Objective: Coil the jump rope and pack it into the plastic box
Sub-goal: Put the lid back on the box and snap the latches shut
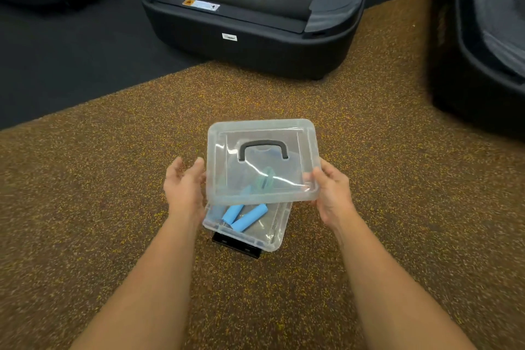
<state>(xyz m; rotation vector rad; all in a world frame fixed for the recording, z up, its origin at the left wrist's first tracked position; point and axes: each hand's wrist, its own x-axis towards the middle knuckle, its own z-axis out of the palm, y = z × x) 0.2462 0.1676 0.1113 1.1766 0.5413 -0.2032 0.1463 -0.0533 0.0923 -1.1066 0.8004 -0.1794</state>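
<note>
I'm looking down at a brown, yellow-flecked floor (pixel 113 179) that fills the lower and middle frame; a dark mat (pixel 71 60) cuts across the upper left. The black end of a treadmill (pixel 250 23) sits top centre, and another dark machine (pixel 483 51) runs down the right edge. Both my forearms reach in from the bottom corners toward the centre. My left hand (pixel 184 187) is open, fingers spread and loosely curved, palm against the left edge of the clear lid (pixel 261 162). My right hand (pixel 332 193) grips the lid's right edge, thumb on top and fingers underneath. The lid, with its dark handle (pixel 263 150), is tilted and sits over the far part of the box (pixel 272 233), not closed. The box rests on the floor just below centre, a black latch (pixel 235 244) at its near side. Inside lie the rope's two blue handles (pixel 244 214) side by side; the cord under the lid is blurred.
</note>
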